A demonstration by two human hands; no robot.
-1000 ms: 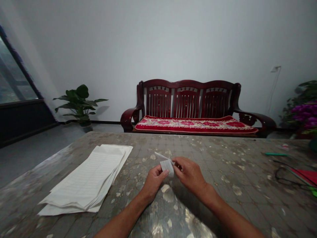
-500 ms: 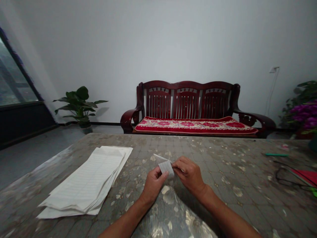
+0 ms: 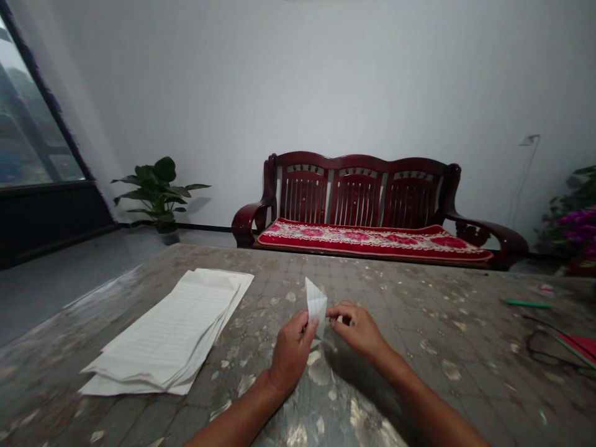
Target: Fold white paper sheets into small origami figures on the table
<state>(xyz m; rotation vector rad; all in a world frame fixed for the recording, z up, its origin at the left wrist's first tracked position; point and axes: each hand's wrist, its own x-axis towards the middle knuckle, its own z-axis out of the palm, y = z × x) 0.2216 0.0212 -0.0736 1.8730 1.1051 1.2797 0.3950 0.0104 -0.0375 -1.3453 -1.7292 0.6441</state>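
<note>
swung point-up, the folded paper (image 3: 317,304) right of the paper stack (image 3: 172,332) apparently presents another face to work; left hand (image 3: 289,352) pinches it, right hand (image 3: 357,330) beside it, grip unclear.

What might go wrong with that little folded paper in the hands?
Perhaps two things. The folded paper is pinched between the thumb and fingers of the left hand, so a loosened pinch might let it slip or unfold. The fingertips of the right hand are close by its edge, so a careless tug could crease or tear it.
</note>
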